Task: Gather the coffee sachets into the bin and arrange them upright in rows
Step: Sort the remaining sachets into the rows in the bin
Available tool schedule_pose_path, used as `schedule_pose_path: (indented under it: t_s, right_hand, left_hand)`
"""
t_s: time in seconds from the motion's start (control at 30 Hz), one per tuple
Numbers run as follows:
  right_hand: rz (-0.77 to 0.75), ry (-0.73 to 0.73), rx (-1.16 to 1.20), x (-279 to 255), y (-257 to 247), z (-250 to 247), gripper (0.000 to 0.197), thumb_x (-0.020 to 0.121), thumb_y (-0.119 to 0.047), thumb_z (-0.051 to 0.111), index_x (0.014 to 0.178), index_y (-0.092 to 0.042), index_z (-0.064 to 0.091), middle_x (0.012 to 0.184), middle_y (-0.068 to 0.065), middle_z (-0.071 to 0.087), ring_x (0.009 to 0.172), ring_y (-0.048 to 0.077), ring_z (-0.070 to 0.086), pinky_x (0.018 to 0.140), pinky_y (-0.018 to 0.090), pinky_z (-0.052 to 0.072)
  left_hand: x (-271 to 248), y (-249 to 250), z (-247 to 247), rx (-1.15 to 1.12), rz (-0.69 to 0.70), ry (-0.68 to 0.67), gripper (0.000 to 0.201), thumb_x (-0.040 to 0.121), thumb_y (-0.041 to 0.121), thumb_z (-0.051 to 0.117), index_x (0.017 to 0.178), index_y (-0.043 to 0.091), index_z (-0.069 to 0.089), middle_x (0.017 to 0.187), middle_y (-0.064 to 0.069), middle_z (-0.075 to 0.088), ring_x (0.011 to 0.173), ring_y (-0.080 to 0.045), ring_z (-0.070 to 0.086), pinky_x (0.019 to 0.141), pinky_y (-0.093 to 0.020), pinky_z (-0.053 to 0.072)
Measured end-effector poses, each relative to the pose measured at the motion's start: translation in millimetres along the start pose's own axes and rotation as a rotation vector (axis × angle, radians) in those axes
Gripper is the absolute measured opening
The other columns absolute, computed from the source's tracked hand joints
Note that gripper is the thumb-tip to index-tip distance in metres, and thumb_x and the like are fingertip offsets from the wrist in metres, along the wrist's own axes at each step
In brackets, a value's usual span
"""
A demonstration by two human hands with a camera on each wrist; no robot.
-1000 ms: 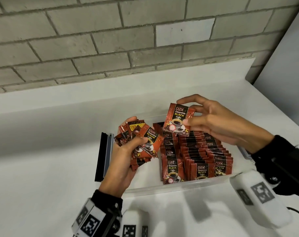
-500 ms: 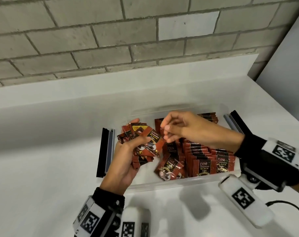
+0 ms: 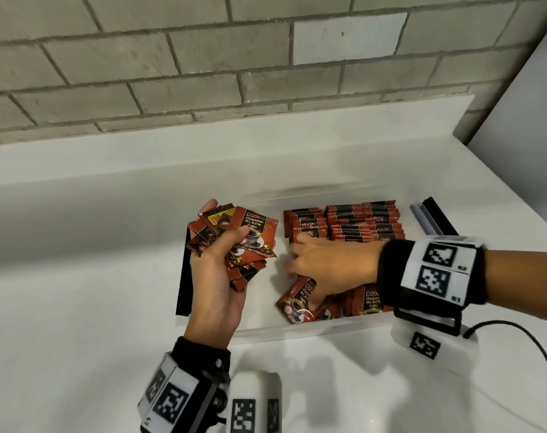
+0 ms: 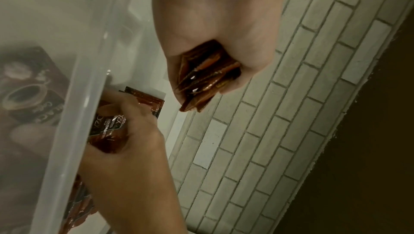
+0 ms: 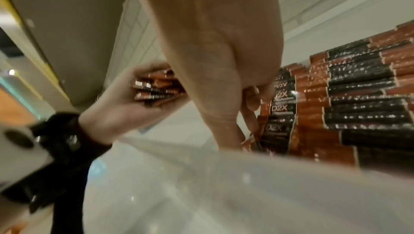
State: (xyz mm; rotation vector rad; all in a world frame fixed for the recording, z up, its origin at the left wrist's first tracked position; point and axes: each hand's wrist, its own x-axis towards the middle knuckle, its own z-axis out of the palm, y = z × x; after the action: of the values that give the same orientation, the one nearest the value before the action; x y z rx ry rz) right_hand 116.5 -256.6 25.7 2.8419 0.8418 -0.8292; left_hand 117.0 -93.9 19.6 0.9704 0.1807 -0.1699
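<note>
From the head camera, the left hand (image 3: 216,276) grips a bunch of sachets (image 3: 241,242) at 9 o'clock of the clear bin (image 3: 297,331). The right hand (image 3: 331,267), fingers bent, reaches into the rows of sachets (image 3: 359,223) standing in the bin.

The left wrist camera shows fingers curled round the bunch (image 4: 206,76).

In the right wrist camera, the fingertips (image 5: 251,99) press against the leftmost row (image 5: 280,110); whether they pinch a sachet I cannot tell.

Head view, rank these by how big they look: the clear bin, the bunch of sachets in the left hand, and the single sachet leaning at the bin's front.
1. Clear bin, largest.
2. Bunch of sachets gripped in the left hand.
3. Leaning sachet, smallest, partly covered by the right hand.
</note>
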Motion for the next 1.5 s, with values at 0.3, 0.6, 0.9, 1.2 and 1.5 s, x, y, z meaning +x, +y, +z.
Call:
schedule_pose_path:
  t_s: [0.3,0.6,0.9,1.2,1.5]
  right_hand:
    - [-0.036,0.183,0.445,-0.3,12.9,-8.9,0.024,0.092,-0.01,0.06,0.115,-0.016,0.057,0.105,0.005,0.063,0.084,0.007,0.058,0.072,0.013,0.047]
    - [-0.182,-0.1,0.231,-5.8,13.8,-2.3,0.024,0.094,-0.015,0.059,0.118,-0.015,0.063,0.111,0.002,0.062,0.091,0.009,0.055,0.074,0.011,0.043]
    - [0.11,0.24,0.579,-23.5,37.8,-26.6,0.025,0.095,-0.034,0.054,0.112,-0.017,0.061,0.1,0.0,0.067,0.089,0.014,0.065,0.082,0.025,0.053]
    - [0.125,0.471,1.336,-41.5,14.6,-45.0,0.034,0.081,-0.031,0.067,0.108,-0.01,0.063,0.084,0.001,0.07,0.074,0.005,0.066,0.066,0.016,0.051]
    - [0.234,0.643,1.335,-48.1,31.9,-44.1,0.017,0.087,-0.012,0.066,0.104,-0.014,0.068,0.099,0.013,0.07,0.079,0.013,0.067,0.073,0.02,0.057]
  left_hand:
    - [0.6,-0.5,-0.6,-0.019,-0.012,-0.035,0.051,0.081,0.0,0.06,0.122,0.031,0.058,0.107,-0.003,0.071,0.1,-0.028,0.067,0.064,-0.03,0.056]
    - [0.2,-0.1,-1.0,-0.015,-0.043,-0.051,0.051,0.079,0.004,0.063,0.12,0.035,0.059,0.114,-0.007,0.07,0.108,-0.038,0.064,0.065,-0.03,0.056]
    - [-3.7,4.2,5.6,-0.005,-0.04,-0.153,0.062,0.07,0.005,0.066,0.125,0.031,0.055,0.105,-0.003,0.073,0.092,-0.024,0.071,0.062,-0.029,0.057]
    - [-8.5,3.6,12.1,0.019,-0.084,-0.266,0.062,0.07,0.001,0.066,0.124,0.027,0.054,0.111,-0.007,0.071,0.099,-0.027,0.07,0.07,-0.036,0.059]
    - [-1.8,-2.4,6.2,0.047,-0.134,-0.155,0.034,0.08,0.007,0.064,0.11,0.023,0.064,0.101,-0.008,0.073,0.084,-0.022,0.071,0.068,-0.037,0.058]
